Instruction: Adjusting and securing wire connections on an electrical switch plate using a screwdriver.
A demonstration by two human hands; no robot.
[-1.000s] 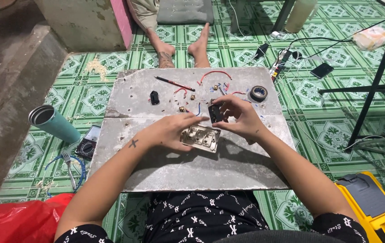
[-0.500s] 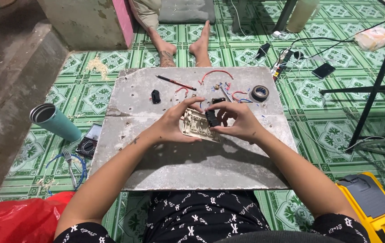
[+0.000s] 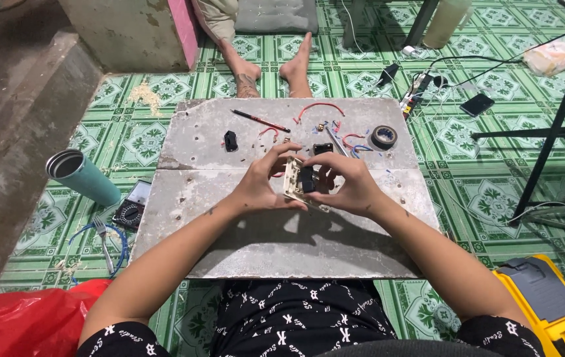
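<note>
My left hand (image 3: 264, 182) and my right hand (image 3: 347, 183) together hold a cream switch plate (image 3: 292, 183) upright above the grey board (image 3: 282, 238). A small black switch module (image 3: 307, 178) sits in the plate, under my right thumb. On the board beyond my hands lie another black module (image 3: 323, 148), a black module at the left (image 3: 230, 140), a red pencil (image 3: 260, 121), red wire pieces (image 3: 319, 106) and a roll of black tape (image 3: 383, 137).
Another person's bare feet (image 3: 276, 63) rest past the board's far edge. A teal cup (image 3: 81, 175), a multimeter (image 3: 131, 206) and pliers with blue wire (image 3: 104, 241) lie at left. A yellow case (image 3: 550, 304) is at right, a red bag (image 3: 25, 320) at lower left.
The switch plate has been lifted off the board and turned upright between both hands, which have moved closer together around it.
</note>
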